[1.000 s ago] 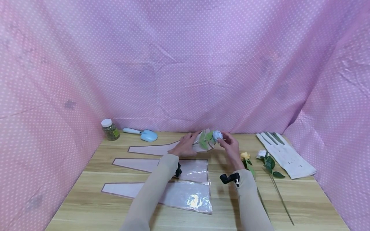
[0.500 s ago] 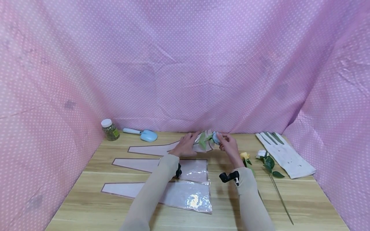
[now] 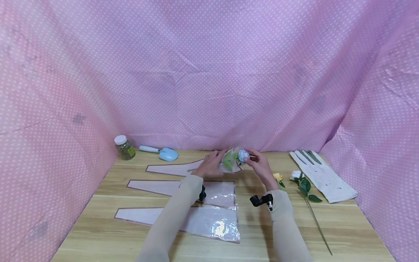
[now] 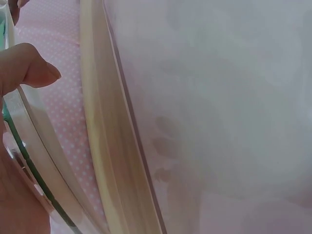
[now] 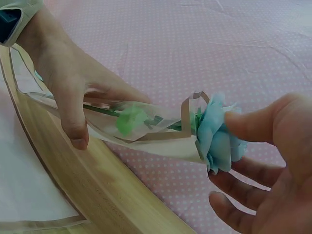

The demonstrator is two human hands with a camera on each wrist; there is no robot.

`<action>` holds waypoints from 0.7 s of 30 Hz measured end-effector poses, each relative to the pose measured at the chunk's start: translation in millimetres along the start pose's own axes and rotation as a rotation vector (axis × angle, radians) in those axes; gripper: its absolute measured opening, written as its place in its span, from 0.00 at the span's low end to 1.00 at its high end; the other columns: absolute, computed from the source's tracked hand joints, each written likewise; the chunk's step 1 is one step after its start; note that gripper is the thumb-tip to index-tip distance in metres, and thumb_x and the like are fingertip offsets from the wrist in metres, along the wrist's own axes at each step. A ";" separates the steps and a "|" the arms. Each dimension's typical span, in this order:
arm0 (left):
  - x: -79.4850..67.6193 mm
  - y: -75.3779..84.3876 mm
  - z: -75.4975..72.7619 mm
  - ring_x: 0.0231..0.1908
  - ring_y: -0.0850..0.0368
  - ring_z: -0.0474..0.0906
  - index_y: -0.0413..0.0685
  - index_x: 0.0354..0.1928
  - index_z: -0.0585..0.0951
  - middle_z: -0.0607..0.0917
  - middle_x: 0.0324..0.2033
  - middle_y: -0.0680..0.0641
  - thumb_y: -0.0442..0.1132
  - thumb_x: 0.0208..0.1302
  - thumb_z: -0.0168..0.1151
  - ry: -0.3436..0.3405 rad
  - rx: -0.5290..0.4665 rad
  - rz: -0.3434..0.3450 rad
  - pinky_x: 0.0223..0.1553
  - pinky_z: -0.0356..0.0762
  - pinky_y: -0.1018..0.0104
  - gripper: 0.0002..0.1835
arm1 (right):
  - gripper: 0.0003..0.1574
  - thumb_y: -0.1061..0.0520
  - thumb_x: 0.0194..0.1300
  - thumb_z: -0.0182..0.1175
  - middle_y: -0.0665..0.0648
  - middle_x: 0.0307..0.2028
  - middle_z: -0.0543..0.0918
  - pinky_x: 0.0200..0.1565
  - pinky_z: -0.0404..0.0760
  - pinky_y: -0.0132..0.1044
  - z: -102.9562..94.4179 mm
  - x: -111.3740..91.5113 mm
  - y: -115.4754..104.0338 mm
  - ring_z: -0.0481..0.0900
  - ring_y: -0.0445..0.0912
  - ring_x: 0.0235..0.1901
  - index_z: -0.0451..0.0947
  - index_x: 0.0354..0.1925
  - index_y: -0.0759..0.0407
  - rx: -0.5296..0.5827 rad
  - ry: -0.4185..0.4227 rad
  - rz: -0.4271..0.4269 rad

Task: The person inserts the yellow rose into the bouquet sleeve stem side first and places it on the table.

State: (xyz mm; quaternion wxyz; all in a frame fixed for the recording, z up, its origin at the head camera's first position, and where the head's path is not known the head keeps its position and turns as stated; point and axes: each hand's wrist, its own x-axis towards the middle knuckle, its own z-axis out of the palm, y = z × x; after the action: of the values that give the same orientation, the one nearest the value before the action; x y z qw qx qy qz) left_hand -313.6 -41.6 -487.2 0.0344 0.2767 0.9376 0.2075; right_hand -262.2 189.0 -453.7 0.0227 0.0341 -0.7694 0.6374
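Note:
A blue artificial rose (image 5: 219,136) with green leaves lies inside a clear flower sleeve (image 5: 168,146) with a brown border, its bloom at the wide mouth. My left hand (image 3: 211,165) grips the sleeve and the stem within it, thumb on the near side, at the back of the table. In the left wrist view, the thumb (image 4: 36,68) presses over the sleeve's side and the green stem shows through. My right hand (image 3: 260,167) holds the bloom from the right, its thumb on top and fingertips at the underside.
Two more flat sleeves (image 3: 216,191) lie nearer on the wooden table. A yellow rose (image 3: 278,177) and a white rose (image 3: 296,175) lie right, beside a white glove (image 3: 324,178). A jar (image 3: 125,148) and a blue trowel (image 3: 168,154) stand and lie back left.
The blue bloom has shifted slightly left, closer to the sleeve's mouth. My right hand's fingers have changed their hold on it, while the left hand has stayed nearly still.

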 end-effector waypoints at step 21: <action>0.2 1.5 2.7 0.61 0.51 0.65 0.52 0.79 0.51 0.70 0.62 0.45 0.43 0.50 0.75 -0.001 0.022 0.020 0.70 0.64 0.52 0.57 | 0.31 0.37 0.70 0.58 0.53 0.31 0.82 0.36 0.83 0.41 13.5 -1.3 4.7 0.83 0.47 0.28 0.72 0.52 0.62 -0.142 0.152 0.133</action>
State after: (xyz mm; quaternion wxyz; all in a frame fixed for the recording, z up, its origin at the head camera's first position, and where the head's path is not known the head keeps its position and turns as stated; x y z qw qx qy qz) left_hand -312.6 -39.4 -489.1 0.0297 0.2864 0.9370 0.1975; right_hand -261.3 176.6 -460.9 0.0410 -0.0670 -0.8094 0.5820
